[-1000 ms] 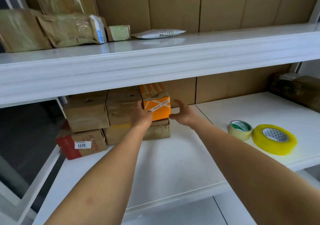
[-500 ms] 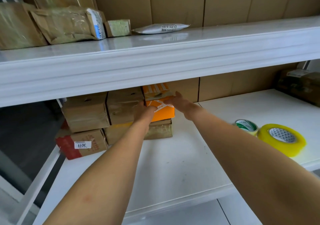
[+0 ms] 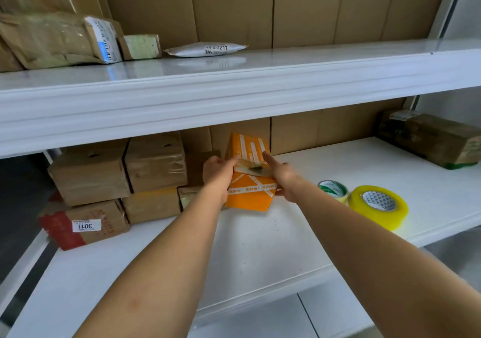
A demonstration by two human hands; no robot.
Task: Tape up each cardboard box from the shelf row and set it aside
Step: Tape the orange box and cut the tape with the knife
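Shelf [image 3: 260,246] white, cardboard-backed, under orange box [image 3: 250,194] between hands [image 3: 250,176].

left hand [image 3: 217,172]: frame centre, fingers curled, gripping | right hand [image 3: 282,177]: just right of it, forefinger extended, gripping | both forearms bare, outstretched

I see a white lower shelf [image 3: 260,246] carrying 2 tape rolls, a yellow tape roll [image 3: 378,208] and, just left of it, a green-printed tape roll [image 3: 333,189]. Far left of the yellow roll sit stacked brown boxes [image 3: 125,181]; behind it to the right, a dark wrapped box [image 3: 429,139].
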